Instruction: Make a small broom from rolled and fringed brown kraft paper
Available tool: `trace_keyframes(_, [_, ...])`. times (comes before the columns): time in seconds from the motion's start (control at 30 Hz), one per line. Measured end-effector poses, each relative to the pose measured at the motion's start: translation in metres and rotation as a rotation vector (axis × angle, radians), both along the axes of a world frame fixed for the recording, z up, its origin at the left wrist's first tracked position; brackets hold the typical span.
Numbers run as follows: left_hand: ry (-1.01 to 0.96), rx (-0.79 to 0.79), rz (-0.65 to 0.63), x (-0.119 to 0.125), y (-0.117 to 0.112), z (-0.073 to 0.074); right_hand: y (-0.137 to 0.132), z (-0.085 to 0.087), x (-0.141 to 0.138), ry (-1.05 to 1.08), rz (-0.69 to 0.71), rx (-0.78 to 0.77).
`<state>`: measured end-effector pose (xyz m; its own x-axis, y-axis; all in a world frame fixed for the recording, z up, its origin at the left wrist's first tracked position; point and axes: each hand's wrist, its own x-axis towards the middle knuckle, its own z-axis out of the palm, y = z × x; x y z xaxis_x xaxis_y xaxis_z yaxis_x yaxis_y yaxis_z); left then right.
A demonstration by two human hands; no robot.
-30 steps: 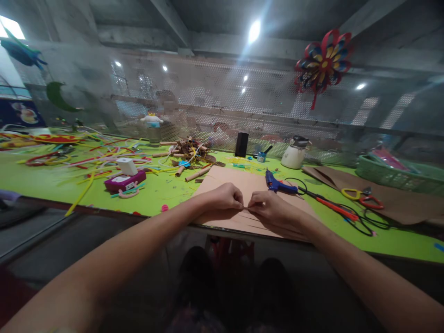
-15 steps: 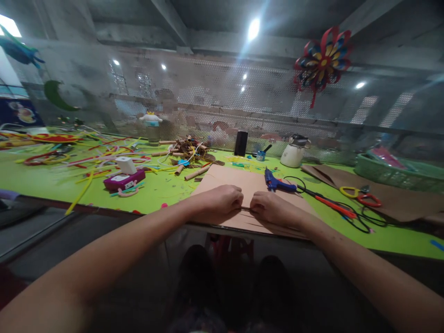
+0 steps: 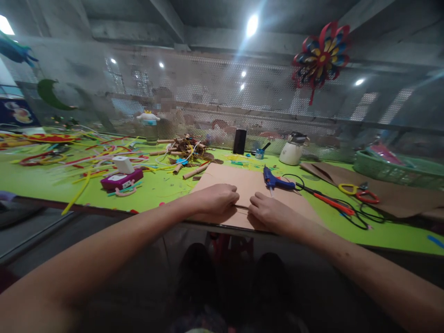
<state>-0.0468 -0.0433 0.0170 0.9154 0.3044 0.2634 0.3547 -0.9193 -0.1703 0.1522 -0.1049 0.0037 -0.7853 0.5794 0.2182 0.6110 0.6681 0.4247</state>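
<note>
Near the front edge of the surface (image 3: 157, 185), my left hand (image 3: 220, 198) and right hand (image 3: 270, 212) pinch opposite ends of a thin brown strip (image 3: 242, 206), lying sideways between them over brown paper (image 3: 227, 175), neither nearer.

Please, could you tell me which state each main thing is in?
Left hand, fingers curled
Right hand, fingers curled
Thin brown strip, spanning between the hands
Light brown sheet, laid flat
Blue glue gun, lying on its side
Scissors, handles spread apart
White jug, upright
Black block, upright
Green basket, holding things
Red flower ornament, hanging
</note>
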Motion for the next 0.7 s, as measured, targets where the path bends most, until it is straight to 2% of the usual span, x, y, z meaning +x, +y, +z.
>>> trace_keyframes(0.1, [0.011, 0.049, 0.019, -0.002, -0.006, -0.001, 0.0, 0.003, -0.004, -0.13, 0.024, 0.028])
trace_keyframes(0.3, [-0.026, 0.061, 0.036, -0.005, -0.014, 0.001, -0.001, 0.007, -0.006, -0.233, 0.049, 0.002])
trace_keyframes(0.57, [-0.093, -0.074, 0.052, -0.007, -0.01, 0.001, -0.005, 0.01, -0.011, -0.308, 0.051, 0.015])
trace_keyframes(0.7, [-0.041, -0.313, 0.11, 0.003, 0.01, 0.006, -0.007, 0.01, -0.013, -0.302, 0.049, 0.042])
